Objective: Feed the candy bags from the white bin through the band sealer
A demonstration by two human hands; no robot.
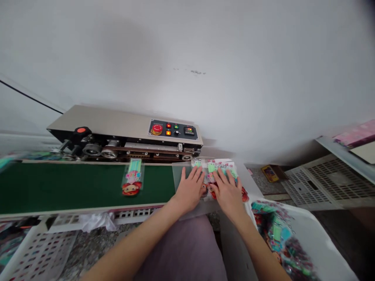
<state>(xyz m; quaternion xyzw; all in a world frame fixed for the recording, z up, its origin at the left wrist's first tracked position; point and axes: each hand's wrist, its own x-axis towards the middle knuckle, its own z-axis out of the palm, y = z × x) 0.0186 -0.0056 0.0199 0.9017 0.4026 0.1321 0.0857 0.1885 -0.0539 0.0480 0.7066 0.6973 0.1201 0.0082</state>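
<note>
My left hand [190,190] lies flat with fingers spread on clear plastic packets [218,169] of green items with red cartoon cards, at the right end of the sealing machine's feed plate. My right hand [228,193] rests flat beside it on the same packets, fingers stretched out. One more packet [133,177] lies alone on the green conveyor belt [73,187], to the left of my hands. Behind the belt stands the band sealer [123,127] with its control panel [174,130] and red stop button.
A white bin [316,234] at lower right holds several more packets [281,238]. White slotted crates sit at right [319,181] and lower left [38,253]. A shelf edge [345,156] juts in at right. A plain wall is behind the machine.
</note>
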